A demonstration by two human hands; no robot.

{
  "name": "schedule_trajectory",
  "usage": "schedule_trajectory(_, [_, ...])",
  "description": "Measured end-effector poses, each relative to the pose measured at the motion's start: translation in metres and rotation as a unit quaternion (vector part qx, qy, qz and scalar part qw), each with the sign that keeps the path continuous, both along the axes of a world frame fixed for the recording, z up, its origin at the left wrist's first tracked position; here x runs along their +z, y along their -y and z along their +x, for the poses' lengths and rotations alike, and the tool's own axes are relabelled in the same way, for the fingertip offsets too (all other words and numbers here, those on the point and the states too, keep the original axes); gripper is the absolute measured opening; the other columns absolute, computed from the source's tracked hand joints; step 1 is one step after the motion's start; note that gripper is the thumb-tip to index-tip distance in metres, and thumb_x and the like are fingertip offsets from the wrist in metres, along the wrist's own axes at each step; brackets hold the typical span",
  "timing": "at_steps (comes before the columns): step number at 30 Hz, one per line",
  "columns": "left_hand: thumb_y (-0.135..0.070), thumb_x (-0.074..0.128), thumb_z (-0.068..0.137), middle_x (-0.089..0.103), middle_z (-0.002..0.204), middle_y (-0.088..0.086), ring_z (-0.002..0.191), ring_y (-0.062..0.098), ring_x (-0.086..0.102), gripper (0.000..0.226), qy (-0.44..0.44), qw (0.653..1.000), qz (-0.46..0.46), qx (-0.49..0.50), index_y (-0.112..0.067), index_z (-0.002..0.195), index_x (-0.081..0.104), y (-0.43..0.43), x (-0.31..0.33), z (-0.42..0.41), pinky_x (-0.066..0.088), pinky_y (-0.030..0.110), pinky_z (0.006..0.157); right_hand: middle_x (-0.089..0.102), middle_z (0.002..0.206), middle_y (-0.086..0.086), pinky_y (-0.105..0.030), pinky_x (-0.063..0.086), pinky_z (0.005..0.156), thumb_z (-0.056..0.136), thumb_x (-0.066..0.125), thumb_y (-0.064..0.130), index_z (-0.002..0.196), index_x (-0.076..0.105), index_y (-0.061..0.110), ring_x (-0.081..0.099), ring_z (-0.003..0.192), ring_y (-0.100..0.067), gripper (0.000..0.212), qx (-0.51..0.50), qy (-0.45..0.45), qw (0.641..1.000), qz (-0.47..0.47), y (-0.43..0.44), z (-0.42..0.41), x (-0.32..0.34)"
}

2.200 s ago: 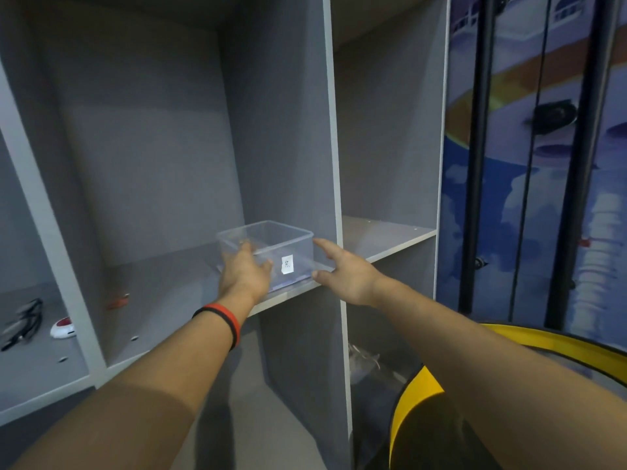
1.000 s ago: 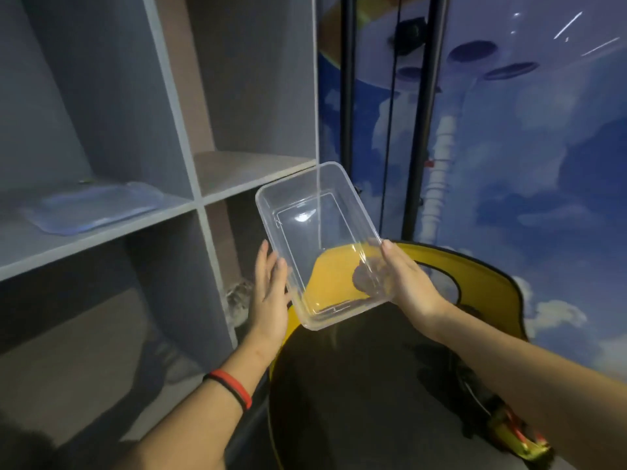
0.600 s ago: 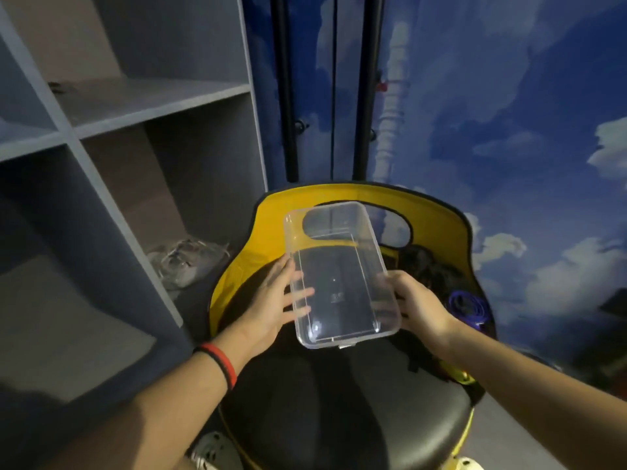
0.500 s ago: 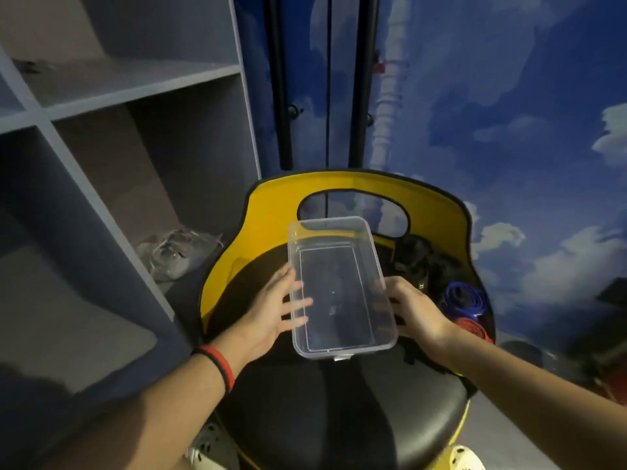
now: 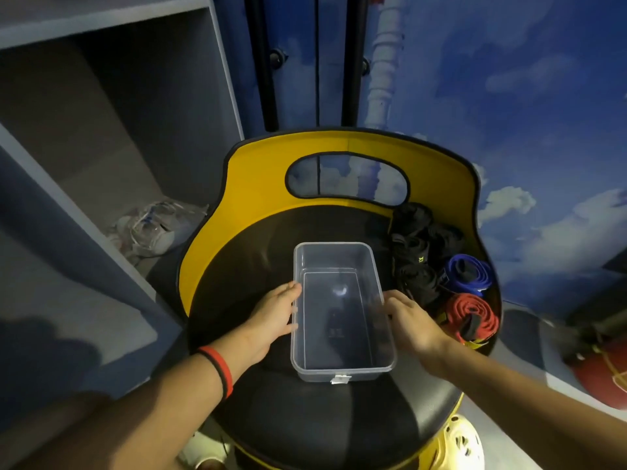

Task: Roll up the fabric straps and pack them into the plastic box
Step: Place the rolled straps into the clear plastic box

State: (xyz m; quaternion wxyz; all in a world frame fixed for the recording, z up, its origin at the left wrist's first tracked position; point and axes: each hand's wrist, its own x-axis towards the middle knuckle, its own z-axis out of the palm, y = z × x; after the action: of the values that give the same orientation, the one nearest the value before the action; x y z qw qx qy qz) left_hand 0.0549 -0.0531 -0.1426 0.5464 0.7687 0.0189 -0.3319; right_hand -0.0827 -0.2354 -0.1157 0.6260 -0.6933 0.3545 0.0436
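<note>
Box (image 5: 341, 310) sits upright on the black seat (image 5: 288, 418), open side up, long axis pointing away from the person. It lies between the two hands, and the seat shows through its clear floor.

Left hand (image 5: 271, 320): flat, fingers straight and together, lying along the box's left wall near the rim. It touches the wall without wrapping it. Forearm comes in from the lower left, with a red-black wristband (image 5: 219, 368) at the wrist.

Right hand (image 5: 412, 322): back of hand up, fingers bent toward the right wall, tips at the rim. Cannot tell whether they hook the rim or just rest on it, since the clear plastic and the knuckles hide the contact.

Straps are on the seat right of the box, against the yellow chair back (image 5: 339, 144). Black straps (image 5: 420, 252) are bunched nearest the box, then a blue strap (image 5: 470, 271), coiled, and a red strap (image 5: 471, 317), coiled, just beside the right hand. The black bundle is too dark to count pieces.

Shelf (image 5: 101, 130) is to the left, with a clear bag (image 5: 156, 225) in its lower bay, contents unreadable. A red object (image 5: 600, 374) is cut off at the right edge.
</note>
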Motion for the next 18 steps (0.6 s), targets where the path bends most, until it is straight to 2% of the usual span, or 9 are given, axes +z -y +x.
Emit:
schedule_trajectory(6, [-0.035, 0.043, 0.109, 0.052, 0.15, 0.0, 0.133, 0.023, 0.054, 0.046, -0.005, 1.0, 0.018, -0.004, -0.026, 0.154, 0.043, 0.001, -0.005, 0.003, 0.051, 0.049, 0.107, 0.067, 0.105, -0.007, -0.024, 0.056, 0.056, 0.106, 0.038, 0.017, 0.112, 0.062, 0.022, 0.068, 0.094, -0.021, 0.025, 0.013, 0.004, 1.0, -0.009, 0.001, -0.003, -0.001])
schedule_trajectory(8, [-0.036, 0.043, 0.109, 0.052, 0.15, 0.0, 0.133, 0.023, 0.054, 0.046, -0.002, 1.0, 0.023, -0.005, -0.026, 0.154, 0.042, 0.002, -0.004, 0.003, 0.051, 0.048, 0.107, 0.066, 0.108, -0.005, -0.025, 0.058, 0.061, 0.106, 0.039, 0.02, 0.113, 0.061, 0.023, 0.068, 0.095, -0.02, 0.023, 0.032, 0.0, 0.999, -0.023, 0.003, -0.003, -0.001])
schedule_trajectory(10, [-0.036, 0.043, 0.109, 0.052, 0.15, 0.0, 0.133, 0.023, 0.054, 0.046, 0.001, 1.0, 0.026, -0.006, -0.026, 0.154, 0.043, 0.002, -0.003, 0.003, 0.051, 0.049, 0.107, 0.066, 0.113, -0.001, -0.029, 0.058, 0.075, 0.105, 0.042, 0.026, 0.118, 0.06, 0.025, 0.066, 0.097, -0.016, 0.023, 0.077, -0.018, 0.992, -0.102, 0.007, -0.003, 0.0])
schedule_trajectory(12, [-0.035, 0.043, 0.109, 0.053, 0.148, 0.0, 0.132, 0.022, 0.055, 0.043, 0.006, 0.999, 0.03, -0.01, -0.026, 0.152, 0.045, 0.001, -0.001, 0.003, 0.051, 0.05, 0.107, 0.066, 0.121, 0.001, -0.032, 0.055, 0.088, 0.103, 0.049, 0.029, 0.129, 0.057, 0.025, 0.065, 0.104, -0.017, 0.028, 0.14, -0.023, 0.956, -0.257, 0.013, -0.004, 0.002])
schedule_trajectory(15, [-0.035, 0.043, 0.109, 0.054, 0.147, 0.001, 0.131, 0.02, 0.056, 0.042, 0.012, 0.999, 0.034, -0.019, -0.026, 0.15, 0.046, -0.002, 0.001, 0.004, 0.051, 0.048, 0.107, 0.063, 0.12, 0.0, -0.038, 0.056, 0.086, 0.096, 0.058, 0.033, 0.13, 0.057, 0.026, 0.064, 0.105, -0.021, 0.034, 0.208, 0.014, 0.846, -0.491, 0.023, -0.006, 0.014])
schedule_trajectory(16, [-0.035, 0.043, 0.109, 0.054, 0.146, 0.0, 0.13, 0.019, 0.056, 0.042, 0.013, 0.999, 0.037, -0.022, -0.026, 0.15, 0.045, -0.003, 0.001, 0.004, 0.051, 0.048, 0.108, 0.063, 0.118, 0.0, -0.039, 0.056, 0.085, 0.095, 0.059, 0.035, 0.128, 0.059, 0.025, 0.062, 0.105, -0.021, 0.035, 0.215, 0.02, 0.81, -0.545, 0.028, -0.006, 0.019])
schedule_trajectory(18, [-0.036, 0.044, 0.109, 0.055, 0.145, 0.0, 0.129, 0.018, 0.056, 0.042, 0.015, 0.999, 0.04, -0.032, -0.026, 0.15, 0.045, -0.006, 0.003, 0.003, 0.05, 0.047, 0.108, 0.063, 0.121, -0.003, -0.04, 0.053, 0.089, 0.092, 0.063, 0.038, 0.13, 0.061, 0.022, 0.059, 0.109, -0.024, 0.042, 0.201, 0.002, 0.771, -0.604, 0.042, -0.003, 0.026])
